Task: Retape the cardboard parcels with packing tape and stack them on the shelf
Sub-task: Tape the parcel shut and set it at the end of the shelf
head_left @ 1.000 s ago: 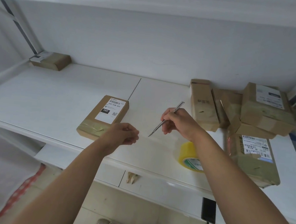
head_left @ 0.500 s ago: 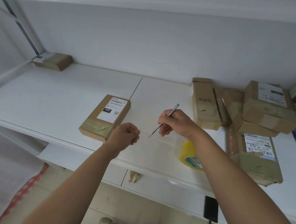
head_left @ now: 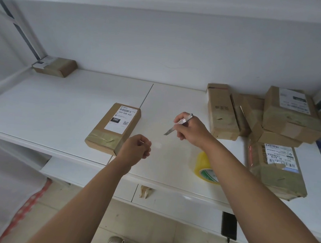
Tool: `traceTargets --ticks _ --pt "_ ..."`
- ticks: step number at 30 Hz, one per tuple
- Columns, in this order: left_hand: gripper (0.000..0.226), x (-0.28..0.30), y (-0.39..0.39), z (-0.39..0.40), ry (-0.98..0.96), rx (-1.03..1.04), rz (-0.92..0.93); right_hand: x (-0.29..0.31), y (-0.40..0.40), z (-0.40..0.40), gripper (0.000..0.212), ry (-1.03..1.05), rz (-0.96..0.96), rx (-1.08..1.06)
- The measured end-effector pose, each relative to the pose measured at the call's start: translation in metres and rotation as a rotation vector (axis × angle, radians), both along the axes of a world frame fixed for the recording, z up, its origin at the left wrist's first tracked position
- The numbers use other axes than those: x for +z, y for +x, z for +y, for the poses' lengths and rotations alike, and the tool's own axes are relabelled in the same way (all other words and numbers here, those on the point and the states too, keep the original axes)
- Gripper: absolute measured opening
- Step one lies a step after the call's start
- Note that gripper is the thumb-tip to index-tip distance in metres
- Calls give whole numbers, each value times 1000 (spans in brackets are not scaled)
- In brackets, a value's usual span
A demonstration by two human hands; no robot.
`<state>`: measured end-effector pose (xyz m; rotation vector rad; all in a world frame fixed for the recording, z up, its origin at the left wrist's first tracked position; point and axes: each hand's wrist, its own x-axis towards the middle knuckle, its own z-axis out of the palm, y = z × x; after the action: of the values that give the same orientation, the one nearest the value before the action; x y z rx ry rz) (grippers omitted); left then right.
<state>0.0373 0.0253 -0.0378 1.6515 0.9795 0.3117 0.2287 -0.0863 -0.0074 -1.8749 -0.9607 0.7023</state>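
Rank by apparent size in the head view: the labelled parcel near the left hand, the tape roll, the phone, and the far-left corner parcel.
1. Labelled parcel
2. Corner parcel, though its distance shrinks it
3. Tape roll, partly hidden behind the right arm, so unsure against the corner parcel
4. Phone

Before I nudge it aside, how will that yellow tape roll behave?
The tape roll looks tilted up on its edge beside the right forearm, so a push could probably set it rolling. It sits near the shelf's front edge and might drop. Its hollow ring likely makes it light.
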Motion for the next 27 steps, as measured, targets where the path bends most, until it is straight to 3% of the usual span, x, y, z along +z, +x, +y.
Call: traceTargets --ticks 4,7,11,14,19,22,27 --pt "11 -3 -3 1 -80 14 -32 -11 1 9 15 -88 -196 -103" --pt "12 -5 -5 3 -141 32 -51 -13 -3 15 43 -314 -358 33" --pt "12 -6 -7 6 -189 55 -82 -13 -9 24 56 -525 -387 146" --pt "11 -6 -8 7 -200 65 -102 -16 -11 29 61 -559 -354 120" --pt "9 -6 -10 5 -181 56 -116 -13 -10 23 39 -405 -233 -16" --pt "9 -6 -7 -2 -153 42 -111 0 -8 10 43 -357 -6 168" --pt "8 -5 3 -8 -120 52 -113 6 -2 -5 15 -354 63 403"
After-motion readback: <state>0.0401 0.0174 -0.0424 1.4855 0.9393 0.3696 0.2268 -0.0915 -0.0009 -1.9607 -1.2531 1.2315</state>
